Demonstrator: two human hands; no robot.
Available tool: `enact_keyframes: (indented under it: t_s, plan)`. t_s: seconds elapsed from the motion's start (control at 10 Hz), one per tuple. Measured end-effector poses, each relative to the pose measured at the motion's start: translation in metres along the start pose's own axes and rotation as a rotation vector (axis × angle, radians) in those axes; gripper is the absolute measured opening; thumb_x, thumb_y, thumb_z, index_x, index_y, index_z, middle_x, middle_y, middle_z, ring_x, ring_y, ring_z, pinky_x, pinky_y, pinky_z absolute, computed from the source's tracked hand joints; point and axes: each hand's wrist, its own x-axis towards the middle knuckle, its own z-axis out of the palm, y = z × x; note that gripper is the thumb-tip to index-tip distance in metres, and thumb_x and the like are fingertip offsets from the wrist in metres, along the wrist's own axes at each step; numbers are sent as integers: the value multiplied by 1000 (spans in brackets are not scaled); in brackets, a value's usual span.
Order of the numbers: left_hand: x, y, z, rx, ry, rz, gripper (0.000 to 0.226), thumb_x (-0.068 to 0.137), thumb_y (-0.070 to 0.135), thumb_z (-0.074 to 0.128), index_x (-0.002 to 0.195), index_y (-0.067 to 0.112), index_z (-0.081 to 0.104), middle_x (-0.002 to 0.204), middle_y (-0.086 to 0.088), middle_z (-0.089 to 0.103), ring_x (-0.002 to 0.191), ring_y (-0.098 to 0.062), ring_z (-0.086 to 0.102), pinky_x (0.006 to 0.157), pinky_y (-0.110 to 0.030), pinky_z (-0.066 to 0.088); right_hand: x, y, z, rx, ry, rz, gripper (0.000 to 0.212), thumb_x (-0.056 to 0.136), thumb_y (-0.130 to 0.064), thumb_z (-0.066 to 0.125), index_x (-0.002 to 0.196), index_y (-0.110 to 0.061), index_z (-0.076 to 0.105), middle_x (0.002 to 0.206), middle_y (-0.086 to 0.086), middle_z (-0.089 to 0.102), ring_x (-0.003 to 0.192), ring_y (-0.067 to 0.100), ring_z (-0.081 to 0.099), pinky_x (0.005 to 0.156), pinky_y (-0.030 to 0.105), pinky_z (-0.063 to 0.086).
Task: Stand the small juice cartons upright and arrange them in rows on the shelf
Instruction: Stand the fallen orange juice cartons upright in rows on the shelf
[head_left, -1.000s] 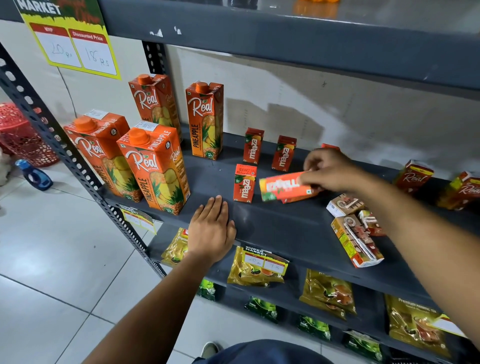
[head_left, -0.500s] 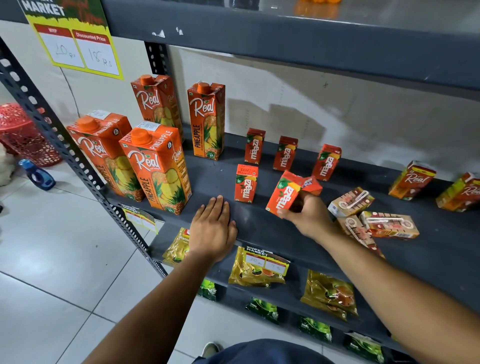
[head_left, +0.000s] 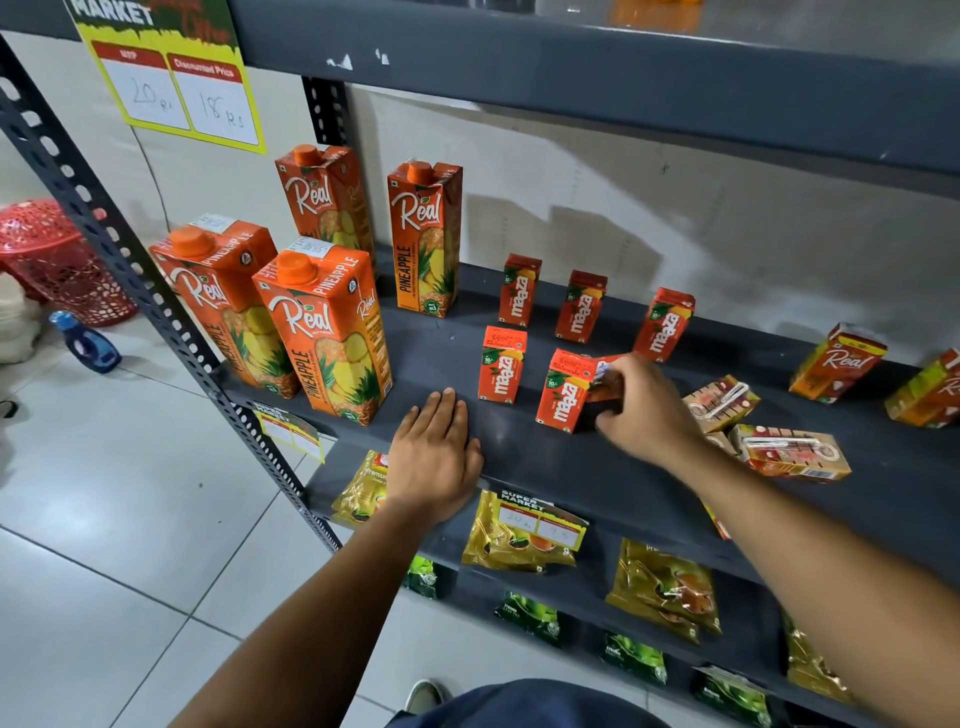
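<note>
Juice cartons are what we are sorting: our right hand (head_left: 644, 410) grips a small red carton (head_left: 563, 392) that says "maaza", setting it upright in the front row on the grey shelf (head_left: 545, 462), beside another standing one (head_left: 502, 364). Our left hand (head_left: 436, 452) lies flat and open on the shelf edge, holding nothing. Next, we think, we must let go gently and pick up the fallen cartons (head_left: 789, 452) on the right; the tall cartons (head_left: 322, 332) say "Real" and "PINEAPPLE".

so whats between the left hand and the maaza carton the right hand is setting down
Head view: nothing but bare shelf lies between the left hand and the carton under the right hand.
</note>
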Motion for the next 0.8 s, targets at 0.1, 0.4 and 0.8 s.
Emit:
enact_keyframes:
  t_s: [0.1,0.4,0.8]
  plan:
    - [0,1,0,4,2,-1,59,90,35,32,133,-1,51,144,-20,46,134,-35,41,111,-47,30,21,7,-22,-127,-15,-30,57,71,-8,73,120,-24,49,127,6,52,114,27,53,88,42,49]
    - [0,2,-3,9,-3,6,62,89,36,28,130,-2,53,142,-22,48,132,-36,44,108,-49,34,65,8,-24,-393,-441,-173,77,82,-7,67,148,-22,31,150,10,39,134,30,40,108,45,36]
    - [2,1,1,23,7,-4,60,89,36,30,129,-2,54,140,-21,50,131,-36,46,107,-49,35,54,56,-34,-78,-156,-86,66,82,-14,71,141,-19,42,144,7,43,128,27,45,103,35,35]
